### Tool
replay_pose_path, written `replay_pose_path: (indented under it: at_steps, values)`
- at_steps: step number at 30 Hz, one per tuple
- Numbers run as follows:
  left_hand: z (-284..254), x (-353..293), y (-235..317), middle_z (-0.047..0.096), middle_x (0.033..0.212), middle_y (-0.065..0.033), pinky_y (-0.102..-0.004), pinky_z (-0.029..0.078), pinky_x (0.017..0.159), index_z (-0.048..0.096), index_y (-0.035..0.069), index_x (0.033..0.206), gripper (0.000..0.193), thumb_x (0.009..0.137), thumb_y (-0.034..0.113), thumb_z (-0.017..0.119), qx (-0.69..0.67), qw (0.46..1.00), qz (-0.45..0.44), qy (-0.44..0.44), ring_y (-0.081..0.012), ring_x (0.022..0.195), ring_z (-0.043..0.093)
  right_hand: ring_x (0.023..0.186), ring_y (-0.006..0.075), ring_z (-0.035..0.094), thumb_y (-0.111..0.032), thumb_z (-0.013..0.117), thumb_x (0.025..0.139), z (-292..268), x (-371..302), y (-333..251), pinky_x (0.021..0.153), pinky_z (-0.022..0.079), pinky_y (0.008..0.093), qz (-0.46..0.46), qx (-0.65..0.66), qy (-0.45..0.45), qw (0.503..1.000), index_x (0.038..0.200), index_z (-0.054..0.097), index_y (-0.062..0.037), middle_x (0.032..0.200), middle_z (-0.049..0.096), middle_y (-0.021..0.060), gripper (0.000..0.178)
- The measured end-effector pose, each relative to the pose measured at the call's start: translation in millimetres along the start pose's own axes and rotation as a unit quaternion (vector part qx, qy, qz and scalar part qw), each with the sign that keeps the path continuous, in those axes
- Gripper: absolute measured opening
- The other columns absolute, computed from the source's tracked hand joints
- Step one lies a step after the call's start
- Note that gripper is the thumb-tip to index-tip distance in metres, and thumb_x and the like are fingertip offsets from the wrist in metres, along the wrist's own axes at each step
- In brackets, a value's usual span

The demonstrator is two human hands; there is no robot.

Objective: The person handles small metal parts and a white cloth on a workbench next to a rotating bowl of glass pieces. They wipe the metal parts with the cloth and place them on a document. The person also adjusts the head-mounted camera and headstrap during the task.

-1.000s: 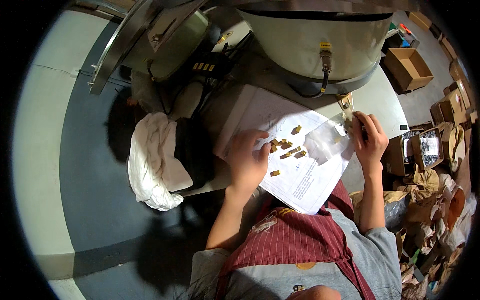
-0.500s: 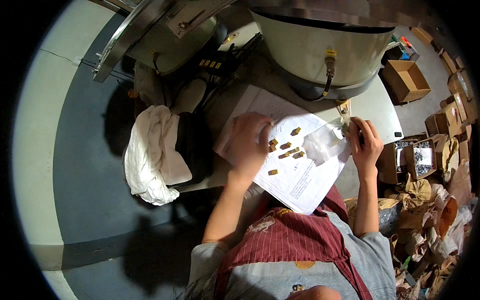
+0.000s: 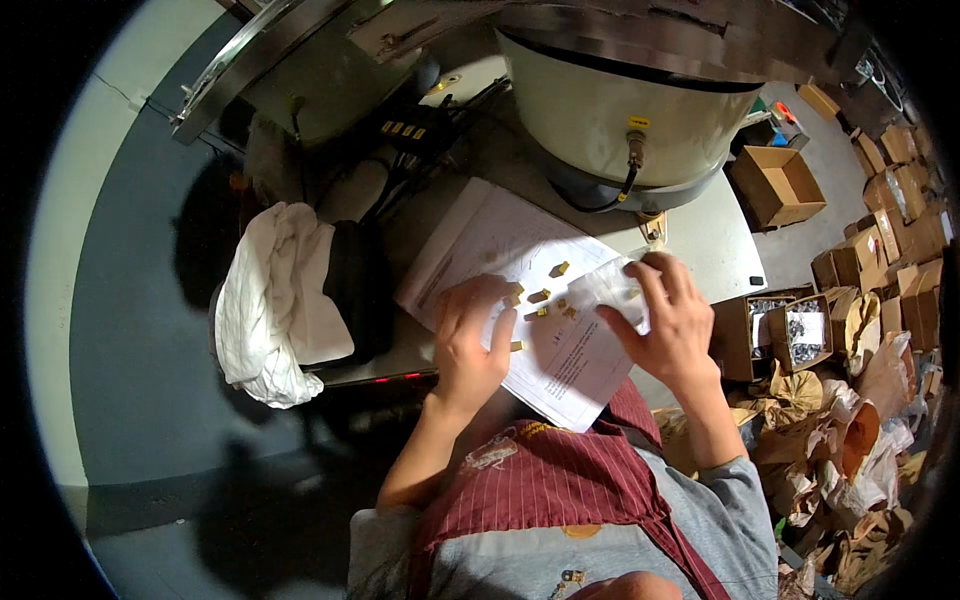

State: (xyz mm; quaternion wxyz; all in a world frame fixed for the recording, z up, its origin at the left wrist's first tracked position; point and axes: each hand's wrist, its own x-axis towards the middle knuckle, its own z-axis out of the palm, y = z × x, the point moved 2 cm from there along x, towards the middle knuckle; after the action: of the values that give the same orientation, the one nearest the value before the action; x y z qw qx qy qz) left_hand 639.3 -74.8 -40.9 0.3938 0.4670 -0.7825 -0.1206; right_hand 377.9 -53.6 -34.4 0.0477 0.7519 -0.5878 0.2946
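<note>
Several small brass-coloured blocks (image 3: 539, 296) lie loose on printed paper sheets (image 3: 555, 385) on the table. My left hand (image 3: 470, 335) is at the left of the sheets, its fingers bent and its thumb apart from them. One block shows right at its fingertips, and another lies by the thumb; no block is visibly gripped. A clear plastic bag (image 3: 598, 286) rests over the right part of the sheets. My right hand (image 3: 672, 318) reaches across the bag with thumb and fingers spread. Part of the bag is hidden under that hand, and what is inside it is unclear.
Behind the sheets stands a large pale round housing (image 3: 610, 110) with a cable. White cloth (image 3: 270, 305) hangs at the left over something dark. On the right floor are cardboard boxes (image 3: 775, 185) and crumpled paper (image 3: 800, 400). A black cable block (image 3: 410, 132) sits farther back.
My left hand has come nearer and lower, beside the blocks. My right hand has moved from the bag's edge to over the bag, its fingers spreading. The whole view has shifted slightly.
</note>
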Motion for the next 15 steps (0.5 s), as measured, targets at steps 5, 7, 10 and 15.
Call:
replay_pose_path:
  at_steps: [5, 7, 10, 15]
  values:
    - [3, -5, 11, 0.072, 0.119, -0.0131, -0.0417, 0.052, 0.097, 0.074, 0.005, 0.114, 0.025, 0.089, -0.001, 0.069, -0.037, 0.999, 0.002, -0.014, -0.0329, 0.112, 0.066, 0.089, 0.0287, 0.068, -0.02, 0.071, 0.09, 11, 16, -3, 0.072, 0.057, 0.0407, -0.038, -0.094, -0.104, 0.989, 0.102, 0.064, -0.0058, 0.097, 0.064, 0.0107, 0.02]
    - [4, -8, 10, 0.072, 0.116, -0.0133, -0.0415, 0.052, 0.096, 0.073, 0.004, 0.115, 0.029, 0.087, -0.001, 0.072, -0.045, 0.999, 0.007, -0.007, -0.0337, 0.109, 0.067, 0.08, 0.0276, 0.07, -0.011, 0.069, 0.087, 4, 24, 1, 0.067, 0.057, 0.0401, -0.038, -0.086, -0.056, 0.994, 0.093, 0.062, -0.0067, 0.084, 0.065, 0.0089, 0.01]
    - [3, -2, 29, 0.07, 0.118, -0.0165, -0.0431, 0.052, 0.095, 0.068, 0.001, 0.121, 0.042, 0.081, -0.001, 0.079, -0.068, 0.998, 0.008, 0.009, -0.0373, 0.108, 0.065, 0.067, 0.0251, 0.069, -0.005, 0.073, 0.082, -38, 47, -14, 0.059, 0.054, 0.0363, -0.061, -0.015, 0.078, 0.995, 0.085, 0.064, -0.0057, 0.078, 0.068, 0.008, 0.01]
    - [11, 15, 54, 0.041, 0.155, -0.0249, -0.0565, 0.034, 0.114, 0.028, 0.003, 0.16, 0.115, 0.071, 0.033, 0.094, -0.057, 0.997, 0.043, 0.013, -0.0488, 0.136, 0.042, 0.056, 0.0134, 0.063, 0.001, 0.075, 0.082, -66, 65, -68, 0.053, 0.049, 0.027, -0.088, 0.2, 0.024, 0.976, 0.089, 0.067, -0.0017, 0.07, 0.063, 0.0059, 0.011]
